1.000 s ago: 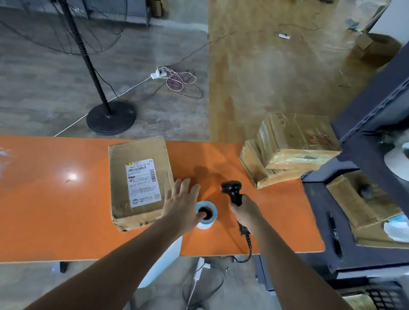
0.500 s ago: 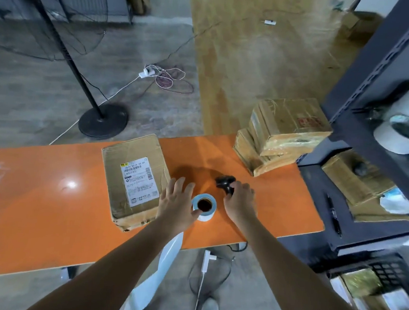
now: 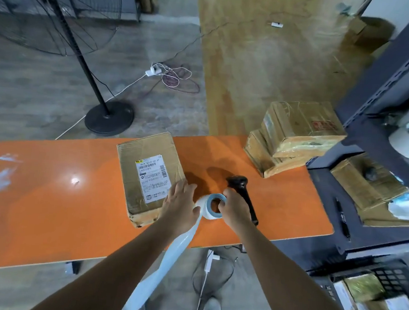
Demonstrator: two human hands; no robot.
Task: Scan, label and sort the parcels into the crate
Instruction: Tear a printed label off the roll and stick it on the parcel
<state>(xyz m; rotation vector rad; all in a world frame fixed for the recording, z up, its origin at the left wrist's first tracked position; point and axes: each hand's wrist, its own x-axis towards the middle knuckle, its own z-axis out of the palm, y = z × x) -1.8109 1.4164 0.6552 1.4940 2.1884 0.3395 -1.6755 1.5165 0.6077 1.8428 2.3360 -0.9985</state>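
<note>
A brown cardboard parcel (image 3: 148, 175) with a white printed label lies flat on the orange table (image 3: 48, 203). Just to its right, a blue-and-white label roll (image 3: 213, 205) is tilted up off the table, and its backing strip (image 3: 166, 257) hangs down over the front edge. My right hand (image 3: 233, 211) grips the roll, with a finger at its core. My left hand (image 3: 180, 202) lies with straight fingers over the parcel's near right corner, and its thumb touches the roll. The black scanner (image 3: 243, 192) lies on the table beside my right hand.
Two more brown parcels (image 3: 295, 135) are stacked at the table's far right end. A dark metal shelf (image 3: 372, 119) on the right holds boxes and tape rolls. A black crate (image 3: 383, 288) with parcels sits low right. A fan stand (image 3: 108, 118) and cables are on the floor beyond the table.
My right hand laid the scanner down on the table and moved left to grip the label roll. The roll now tilts up. My left hand stayed by the parcel's corner.
</note>
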